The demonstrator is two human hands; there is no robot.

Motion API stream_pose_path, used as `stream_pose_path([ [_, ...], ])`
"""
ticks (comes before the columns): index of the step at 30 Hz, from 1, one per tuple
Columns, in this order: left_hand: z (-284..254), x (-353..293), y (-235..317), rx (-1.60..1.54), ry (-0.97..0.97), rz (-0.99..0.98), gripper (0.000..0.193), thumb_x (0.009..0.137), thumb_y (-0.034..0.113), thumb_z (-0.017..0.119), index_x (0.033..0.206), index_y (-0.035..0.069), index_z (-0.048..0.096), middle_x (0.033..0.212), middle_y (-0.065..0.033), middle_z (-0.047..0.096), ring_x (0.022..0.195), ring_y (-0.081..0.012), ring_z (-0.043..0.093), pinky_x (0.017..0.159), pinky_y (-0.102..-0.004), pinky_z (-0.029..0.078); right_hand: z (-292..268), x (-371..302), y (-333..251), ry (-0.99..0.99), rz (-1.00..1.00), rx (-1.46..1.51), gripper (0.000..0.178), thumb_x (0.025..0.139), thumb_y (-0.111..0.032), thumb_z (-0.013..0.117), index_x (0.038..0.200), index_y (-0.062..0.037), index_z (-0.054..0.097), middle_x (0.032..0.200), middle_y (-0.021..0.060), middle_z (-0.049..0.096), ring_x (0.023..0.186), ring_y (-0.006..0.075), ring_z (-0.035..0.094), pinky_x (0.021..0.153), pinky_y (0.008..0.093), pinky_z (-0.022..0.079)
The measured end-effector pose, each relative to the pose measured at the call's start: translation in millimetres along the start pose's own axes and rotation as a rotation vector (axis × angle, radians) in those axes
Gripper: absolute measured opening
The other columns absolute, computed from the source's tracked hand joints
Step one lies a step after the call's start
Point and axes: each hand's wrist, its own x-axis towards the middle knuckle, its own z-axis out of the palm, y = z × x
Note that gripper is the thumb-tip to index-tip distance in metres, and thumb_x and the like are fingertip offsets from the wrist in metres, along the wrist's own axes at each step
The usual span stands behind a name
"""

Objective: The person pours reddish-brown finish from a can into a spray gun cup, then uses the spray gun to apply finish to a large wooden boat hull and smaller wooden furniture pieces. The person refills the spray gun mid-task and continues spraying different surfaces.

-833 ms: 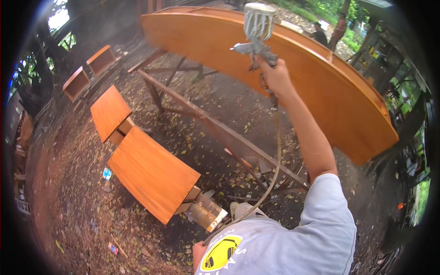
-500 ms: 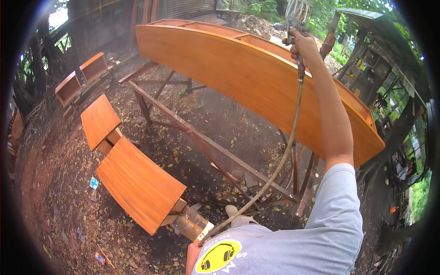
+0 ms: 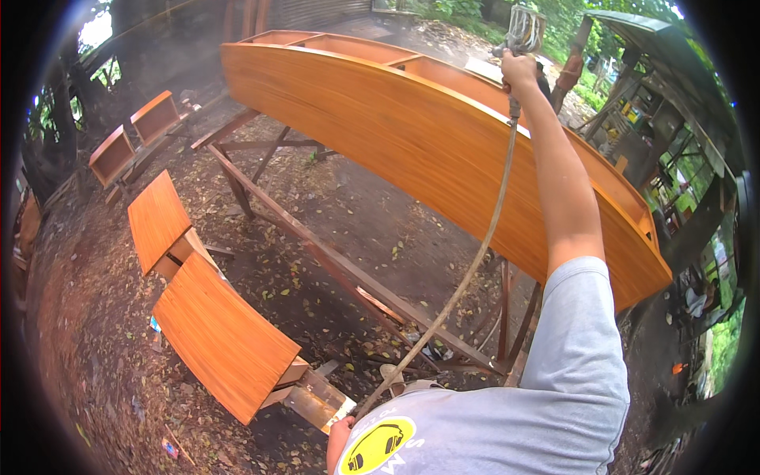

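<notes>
My right hand (image 3: 519, 71) is stretched out at the upper right, its fingers wrapped round a spray gun (image 3: 524, 33) with a clear cup on top. From the gun's handle a tan hose (image 3: 495, 210) hangs in a curve down to my waist. There my left hand (image 3: 341, 437), partly cut off by my shirt, closes on the hose. Beyond the hose stretches a long orange-brown wooden cabinet (image 3: 380, 119), lying with its smooth face toward me and open compartments along its upper side. The gun is above the cabinet's far edge, apart from it.
A dark wooden trestle (image 3: 301, 229) bears the cabinet. At left, two drawers with wood-grained fronts, a near one (image 3: 226, 340) and a farther one (image 3: 160, 220), rest on a support. Two more open drawers (image 3: 112, 154) stand farther back. Leaves litter the dirt ground; a shed (image 3: 673, 71) stands right.
My right hand has swung the spray gun slightly right and farther away, turning it. The hose shifted left with it. The view has tilted a little, so the drawers and cabinet appear shifted.
</notes>
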Motion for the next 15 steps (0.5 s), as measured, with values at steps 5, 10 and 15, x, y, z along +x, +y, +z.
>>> stream_pose_path([
  [5, -8, 1, 25, 0.017, -0.068, -0.006, 0.033, 0.077, 0.023, 0.074, 0.101, 0.001, 0.071, 0.077, -0.0189, 0.068, 0.080, -0.0140, 0.066, 0.075, -0.0353, 0.050, -54, 13, 25, 0.102, 0.024, -0.050, 0.039, 0.093, -0.031, 0.060, 0.080, 0.0061, 0.061, 0.056, 0.0129, 0.057, 0.039, 0.0239, 0.053, 0.035, 0.0385, 0.041],
  [10, 6, 21, -16, -0.062, -0.053, 0.097, 0.034, 0.068, 0.035, 0.081, 0.077, 0.006, 0.065, 0.066, -0.0146, 0.060, 0.063, -0.0184, 0.057, 0.065, -0.0346, 0.048, -122, 6, 35, 0.162, 0.051, -0.111, 0.037, 0.095, -0.029, 0.059, 0.075, 0.0023, 0.055, 0.054, 0.0103, 0.051, 0.040, 0.0220, 0.049, 0.035, 0.0373, 0.037],
  [15, 2, 19, -9, -0.026, -0.145, 0.121, 0.032, 0.068, 0.034, 0.082, 0.076, 0.007, 0.067, 0.067, -0.0128, 0.063, 0.064, -0.0188, 0.058, 0.067, -0.0339, 0.049, -207, -19, 41, 0.235, 0.080, -0.195, 0.041, 0.093, -0.031, 0.062, 0.069, 0.0014, 0.055, 0.055, 0.0107, 0.050, 0.041, 0.0228, 0.049, 0.035, 0.0403, 0.038],
])
